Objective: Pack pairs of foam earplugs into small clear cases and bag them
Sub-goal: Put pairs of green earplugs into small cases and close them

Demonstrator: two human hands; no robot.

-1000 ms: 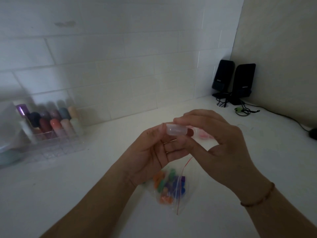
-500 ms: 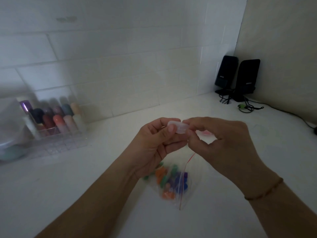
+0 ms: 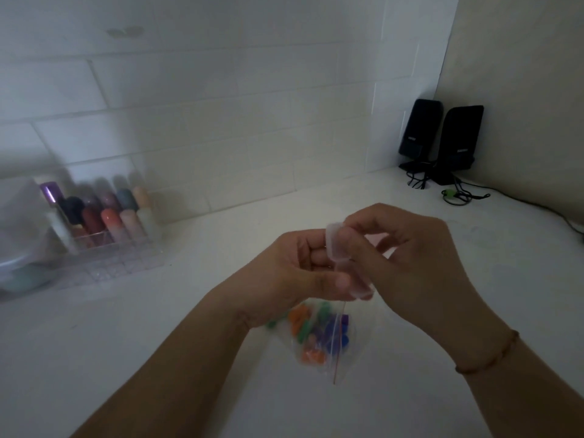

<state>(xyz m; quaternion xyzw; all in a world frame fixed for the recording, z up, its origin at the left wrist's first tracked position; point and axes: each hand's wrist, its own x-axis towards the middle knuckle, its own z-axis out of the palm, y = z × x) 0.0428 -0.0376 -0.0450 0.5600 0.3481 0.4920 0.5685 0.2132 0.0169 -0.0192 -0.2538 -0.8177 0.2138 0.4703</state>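
A small clear case [image 3: 337,245] is held above the white counter between both hands, and it looks hinged open, with one half up and the other half down near my left thumb. My left hand [image 3: 297,273] grips its lower part. My right hand [image 3: 410,257] pinches its upper part. Whether anything is inside the case is hidden by my fingers and blur. Under my hands lies a clear zip bag [image 3: 319,336] with a red seal line, holding several orange, green, blue and purple foam earplugs.
A clear organiser [image 3: 104,248] with several coloured tubes stands at the back left, next to a pale container [image 3: 19,248]. Two black speakers [image 3: 442,140] with cables stand in the back right corner. A tiled wall runs behind the counter.
The closed case, held level a second ago, has been turned upright and its two halves have come apart. Both hands have shifted slightly right and lower in view.
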